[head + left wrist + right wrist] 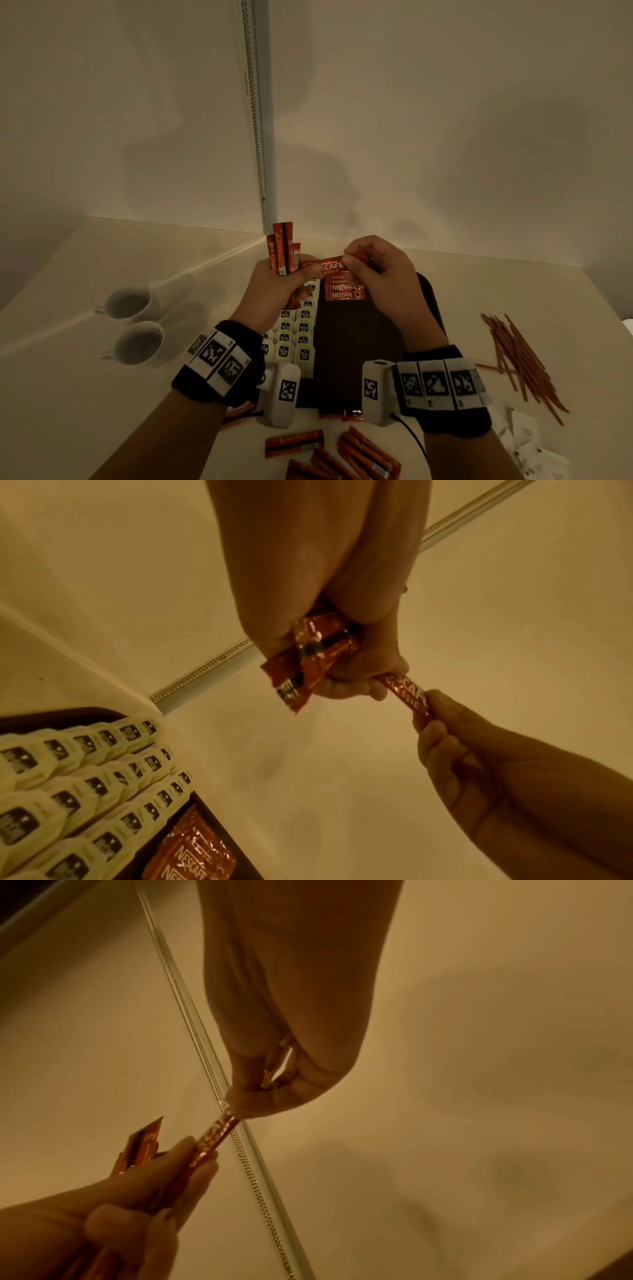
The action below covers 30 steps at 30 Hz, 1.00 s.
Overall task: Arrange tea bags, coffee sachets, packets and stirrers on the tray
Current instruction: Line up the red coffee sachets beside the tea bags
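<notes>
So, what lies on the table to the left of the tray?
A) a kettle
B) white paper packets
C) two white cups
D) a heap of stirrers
C: in the head view two white cups stand left of the tray; the stirrers and the white packets lie to its right.

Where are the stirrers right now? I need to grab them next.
In the head view the stirrers lie in a loose pile on the table, to the right of the dark tray, outside it, beyond the right hand.
</notes>
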### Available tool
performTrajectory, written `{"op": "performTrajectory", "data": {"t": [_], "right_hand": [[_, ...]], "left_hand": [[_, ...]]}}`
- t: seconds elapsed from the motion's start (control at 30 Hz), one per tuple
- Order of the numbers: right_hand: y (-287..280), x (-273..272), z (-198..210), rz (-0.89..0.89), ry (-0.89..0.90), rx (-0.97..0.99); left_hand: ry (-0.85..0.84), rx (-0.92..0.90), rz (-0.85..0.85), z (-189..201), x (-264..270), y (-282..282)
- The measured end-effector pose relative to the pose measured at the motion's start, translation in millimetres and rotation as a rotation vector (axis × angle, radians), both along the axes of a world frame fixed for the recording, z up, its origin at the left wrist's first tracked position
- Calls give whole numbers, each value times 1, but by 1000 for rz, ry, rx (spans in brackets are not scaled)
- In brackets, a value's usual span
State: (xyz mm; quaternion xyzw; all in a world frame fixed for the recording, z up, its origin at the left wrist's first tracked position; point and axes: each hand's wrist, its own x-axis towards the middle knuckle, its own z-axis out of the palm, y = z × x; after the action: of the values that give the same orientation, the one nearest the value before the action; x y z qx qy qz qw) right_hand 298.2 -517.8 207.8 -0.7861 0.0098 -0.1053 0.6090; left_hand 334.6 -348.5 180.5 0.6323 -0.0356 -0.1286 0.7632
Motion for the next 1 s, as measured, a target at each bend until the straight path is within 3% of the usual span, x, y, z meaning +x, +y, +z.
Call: {"op": "performTrajectory", "data": {"t": [0.17, 0.3, 0.5, 0.7, 0.87, 1.0], "right_hand": [[-1, 0, 1, 34, 5, 124], [0, 3, -2, -4, 12, 70], [-12, 14, -18, 89, 150, 61], [-59, 42, -86, -115, 276, -208], [-80, 53, -151, 33, 579, -389], [-79, 62, -172, -51, 635, -350]], "left_hand": [[29, -40, 37, -4, 3, 4], [65, -59, 78, -9, 1, 4], [58, 73, 77, -14, 6, 7], [221, 85, 172, -28, 14, 30], [415, -27, 162, -38, 20, 45], [418, -15, 127, -41, 21, 47]]}}
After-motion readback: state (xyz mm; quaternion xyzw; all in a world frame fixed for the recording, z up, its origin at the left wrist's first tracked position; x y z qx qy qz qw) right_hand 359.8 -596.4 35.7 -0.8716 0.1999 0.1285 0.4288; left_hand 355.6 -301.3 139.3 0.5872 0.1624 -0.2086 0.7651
